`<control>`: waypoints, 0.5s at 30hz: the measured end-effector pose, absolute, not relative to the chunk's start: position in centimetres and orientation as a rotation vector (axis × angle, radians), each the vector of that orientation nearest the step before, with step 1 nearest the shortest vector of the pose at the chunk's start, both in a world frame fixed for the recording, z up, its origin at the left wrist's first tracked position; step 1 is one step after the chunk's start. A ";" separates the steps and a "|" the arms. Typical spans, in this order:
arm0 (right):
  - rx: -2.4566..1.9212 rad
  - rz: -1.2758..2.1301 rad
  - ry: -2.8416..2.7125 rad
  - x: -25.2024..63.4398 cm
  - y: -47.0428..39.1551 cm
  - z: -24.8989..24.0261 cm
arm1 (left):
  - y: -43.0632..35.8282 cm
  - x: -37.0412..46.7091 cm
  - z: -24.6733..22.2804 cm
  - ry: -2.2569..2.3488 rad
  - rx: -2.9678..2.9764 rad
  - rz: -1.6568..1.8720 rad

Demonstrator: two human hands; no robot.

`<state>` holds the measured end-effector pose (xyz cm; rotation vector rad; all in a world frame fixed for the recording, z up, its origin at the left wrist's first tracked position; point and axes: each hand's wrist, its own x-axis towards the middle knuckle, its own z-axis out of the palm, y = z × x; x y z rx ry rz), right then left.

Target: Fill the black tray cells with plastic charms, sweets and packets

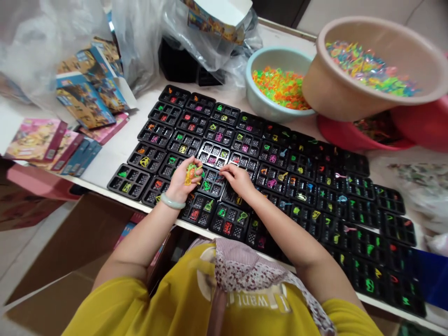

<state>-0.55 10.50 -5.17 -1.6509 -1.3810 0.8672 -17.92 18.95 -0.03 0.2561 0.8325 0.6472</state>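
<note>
At the bottom of the frame, a person wears a yellow shirt [168, 298] and a patterned apron [245, 268]. In the centre, the left hand [186, 179], palm up with a pale bangle [172, 201] at its wrist, has its fingers curled around small plastic pieces [192, 173] in green, yellow and orange. Just beside it, the right hand [238, 179] has thumb and fingertips together over the black trays [143, 158]; whether a piece is between them cannot be told. The trays, with coloured pieces in some compartments, cover the table [121, 135] from the centre to the lower right. Farther back, printed boxes [86, 100] lie at left, and a light-blue basin [250, 86] and a beige tub [325, 88] hold more pieces at upper right.
</note>
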 end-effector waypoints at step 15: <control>-1.850 0.448 -2.089 -0.3 10.1 -3.2 | 19.2 -17.9 0.4 0.888 0.284 0.619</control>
